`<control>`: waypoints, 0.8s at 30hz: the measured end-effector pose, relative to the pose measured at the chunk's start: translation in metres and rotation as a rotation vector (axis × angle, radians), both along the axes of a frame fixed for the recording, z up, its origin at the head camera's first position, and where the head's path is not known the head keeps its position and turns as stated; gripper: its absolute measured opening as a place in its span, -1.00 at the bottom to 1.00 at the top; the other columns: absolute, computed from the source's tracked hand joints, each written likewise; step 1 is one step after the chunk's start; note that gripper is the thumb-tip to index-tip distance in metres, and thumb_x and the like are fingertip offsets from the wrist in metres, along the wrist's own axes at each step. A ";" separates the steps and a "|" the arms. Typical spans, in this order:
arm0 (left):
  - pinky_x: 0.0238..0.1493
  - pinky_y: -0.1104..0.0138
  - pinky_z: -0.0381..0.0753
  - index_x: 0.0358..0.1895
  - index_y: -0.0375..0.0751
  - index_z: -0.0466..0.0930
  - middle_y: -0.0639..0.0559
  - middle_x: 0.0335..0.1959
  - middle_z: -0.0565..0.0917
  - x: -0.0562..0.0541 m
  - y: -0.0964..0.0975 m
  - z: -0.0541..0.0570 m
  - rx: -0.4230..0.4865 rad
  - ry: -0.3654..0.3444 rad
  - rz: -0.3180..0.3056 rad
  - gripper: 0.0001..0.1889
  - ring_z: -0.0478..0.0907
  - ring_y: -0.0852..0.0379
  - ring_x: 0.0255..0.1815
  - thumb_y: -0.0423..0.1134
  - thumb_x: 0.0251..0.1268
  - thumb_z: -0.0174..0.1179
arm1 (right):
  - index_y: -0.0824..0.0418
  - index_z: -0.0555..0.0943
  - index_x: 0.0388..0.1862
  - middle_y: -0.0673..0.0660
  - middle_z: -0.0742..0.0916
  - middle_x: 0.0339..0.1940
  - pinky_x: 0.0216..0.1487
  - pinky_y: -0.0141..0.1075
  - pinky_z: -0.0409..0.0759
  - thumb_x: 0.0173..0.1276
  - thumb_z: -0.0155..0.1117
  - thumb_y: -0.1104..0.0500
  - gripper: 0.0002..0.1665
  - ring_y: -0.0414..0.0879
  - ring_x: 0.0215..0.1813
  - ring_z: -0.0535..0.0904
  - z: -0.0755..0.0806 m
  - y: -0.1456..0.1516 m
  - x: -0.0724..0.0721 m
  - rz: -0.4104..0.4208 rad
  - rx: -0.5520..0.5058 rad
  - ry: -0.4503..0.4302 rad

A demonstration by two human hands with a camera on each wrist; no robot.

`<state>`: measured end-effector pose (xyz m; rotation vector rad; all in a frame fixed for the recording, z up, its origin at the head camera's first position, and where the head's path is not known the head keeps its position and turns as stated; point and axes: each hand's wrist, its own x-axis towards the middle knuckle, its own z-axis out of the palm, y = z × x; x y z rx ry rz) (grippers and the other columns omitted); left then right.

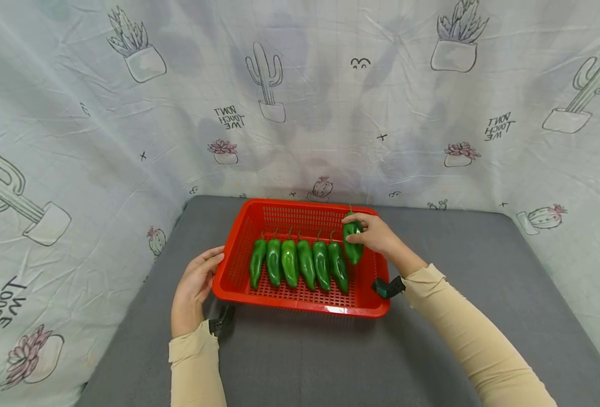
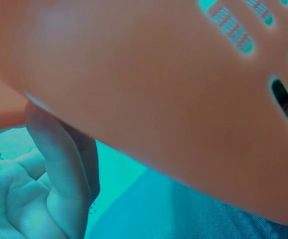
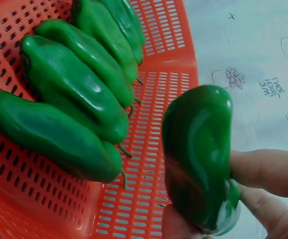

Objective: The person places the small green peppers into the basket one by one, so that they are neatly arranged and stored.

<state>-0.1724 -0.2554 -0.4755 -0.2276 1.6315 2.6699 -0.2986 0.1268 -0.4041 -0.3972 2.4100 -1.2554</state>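
Observation:
My right hand (image 1: 376, 233) pinches a green pepper (image 1: 354, 252) between thumb and fingers, over the right part of a red plastic basket (image 1: 300, 306). In the right wrist view, the held pepper (image 3: 196, 139) stands upright with its rounded tip toward the camera. Several more green peppers (image 1: 289, 264) lie side by side in a row on the basket floor, stems toward the far wall. At the basket's left rim my left hand (image 1: 198, 278) holds the edge. The left wrist view has those bent fingers (image 2: 64, 164) against the rim, beside the basket's slotted wall (image 2: 184, 99).
The basket rests on a grey table (image 1: 289, 356). A white cloth (image 1: 320, 102) printed with cacti and potted plants hangs behind and at both sides. The basket's right end, beside the last pepper in the row, shows bare floor.

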 end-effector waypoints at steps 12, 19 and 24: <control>-0.34 0.39 0.68 -0.11 -0.12 0.57 0.06 -0.35 0.70 0.002 0.001 0.000 -0.004 -0.018 0.007 -0.79 0.66 0.20 -0.42 -0.44 0.42 -0.05 | 0.10 0.53 0.17 0.28 0.41 0.37 -0.11 -0.11 0.50 0.22 0.34 0.22 -0.50 0.17 0.11 0.48 -0.005 -0.008 0.009 0.044 0.269 0.101; -0.31 0.37 0.68 -0.10 -0.12 0.55 0.06 -0.34 0.71 0.003 0.000 -0.001 -0.011 -0.013 -0.002 -0.79 0.68 0.19 -0.40 -0.43 0.43 -0.06 | 0.15 0.55 0.15 0.27 0.52 0.26 -0.17 -0.17 0.51 0.18 0.36 0.22 -0.49 0.07 -0.04 0.51 -0.009 -0.013 0.012 0.084 0.372 0.141; -0.32 0.37 0.68 -0.10 -0.13 0.56 0.06 -0.35 0.71 0.003 0.000 -0.001 -0.005 0.000 -0.005 -0.80 0.67 0.20 -0.41 -0.43 0.43 -0.05 | 0.18 0.56 0.13 0.29 0.57 0.20 -0.26 -0.24 0.48 0.16 0.36 0.25 -0.50 0.02 -0.14 0.52 -0.009 -0.017 0.013 0.110 0.421 0.171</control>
